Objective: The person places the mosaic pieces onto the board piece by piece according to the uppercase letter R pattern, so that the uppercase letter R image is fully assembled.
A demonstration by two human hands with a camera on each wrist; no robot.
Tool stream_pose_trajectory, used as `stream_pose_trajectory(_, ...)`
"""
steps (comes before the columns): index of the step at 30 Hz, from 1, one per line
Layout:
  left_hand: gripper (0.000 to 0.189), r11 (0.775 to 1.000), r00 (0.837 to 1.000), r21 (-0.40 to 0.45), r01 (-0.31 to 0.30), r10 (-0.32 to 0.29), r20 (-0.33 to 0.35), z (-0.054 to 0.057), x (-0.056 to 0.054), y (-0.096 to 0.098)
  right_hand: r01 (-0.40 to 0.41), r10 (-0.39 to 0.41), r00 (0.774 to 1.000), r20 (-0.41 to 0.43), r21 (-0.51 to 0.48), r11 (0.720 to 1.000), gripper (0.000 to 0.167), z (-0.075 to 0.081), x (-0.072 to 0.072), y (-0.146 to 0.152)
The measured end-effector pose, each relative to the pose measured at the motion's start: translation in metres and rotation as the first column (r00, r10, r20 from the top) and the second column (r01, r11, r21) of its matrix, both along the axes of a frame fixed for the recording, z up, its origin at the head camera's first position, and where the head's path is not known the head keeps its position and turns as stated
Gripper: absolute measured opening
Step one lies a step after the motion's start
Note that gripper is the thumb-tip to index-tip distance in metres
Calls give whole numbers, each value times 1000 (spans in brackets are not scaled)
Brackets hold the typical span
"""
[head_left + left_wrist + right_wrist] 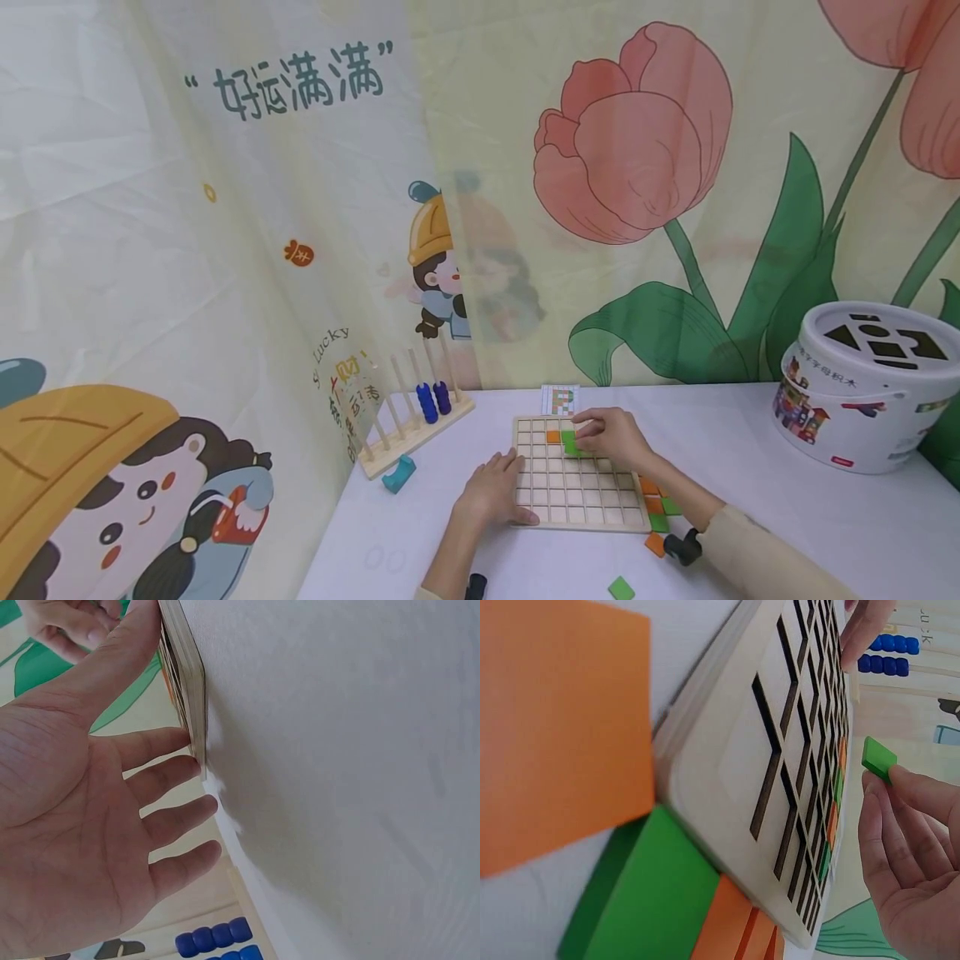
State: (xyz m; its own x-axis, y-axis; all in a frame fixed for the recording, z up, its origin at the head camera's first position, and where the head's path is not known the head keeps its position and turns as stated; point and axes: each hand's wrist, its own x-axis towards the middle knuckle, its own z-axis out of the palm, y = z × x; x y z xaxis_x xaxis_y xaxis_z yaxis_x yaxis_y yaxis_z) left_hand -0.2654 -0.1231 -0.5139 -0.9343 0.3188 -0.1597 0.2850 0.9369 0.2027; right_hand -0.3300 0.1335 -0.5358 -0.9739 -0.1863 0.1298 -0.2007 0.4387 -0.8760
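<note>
A wooden grid board point(562, 496) with square cells lies on the white table. My right hand point(611, 435) is over its far part and pinches a green square tile point(879, 759) between thumb and fingertips. In the right wrist view, orange and green tiles point(832, 825) sit in cells along the far side; the hand hides some of them in the head view. My left hand point(491, 492) rests at the board's left edge with fingers spread, fingertips point(184, 769) right at the side and the thumb over the near left corner.
Loose orange and green tiles point(658, 522) lie along the board's right side, and one green tile point(621, 588) lies nearer. A pattern card point(560, 400) is behind the board. Left stand a peg rack point(412, 437) with blue beads and a teal curved block point(399, 474). A white bucket point(862, 400) stands right.
</note>
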Motion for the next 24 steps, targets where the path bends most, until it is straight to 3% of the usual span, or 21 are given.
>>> stream_pose_trajectory(5, 100, 1000, 1000, -3, 0, 0, 2, 0, 0, 0, -17, 18, 999, 27, -9, 1000, 35, -5, -8, -9)
stream_pose_trajectory(17, 101, 1000, 1000, -5, 11, -11, -3, 0, 0, -1, -36, 38, 999, -35, 38, 999, 30, -16, -12, -27)
stream_pose_trajectory(24, 101, 1000, 1000, -15, 16, -16, 2, 1, 0, 0, -26, 30, 998, -62, 58, 998, 26, -14, -13, -34)
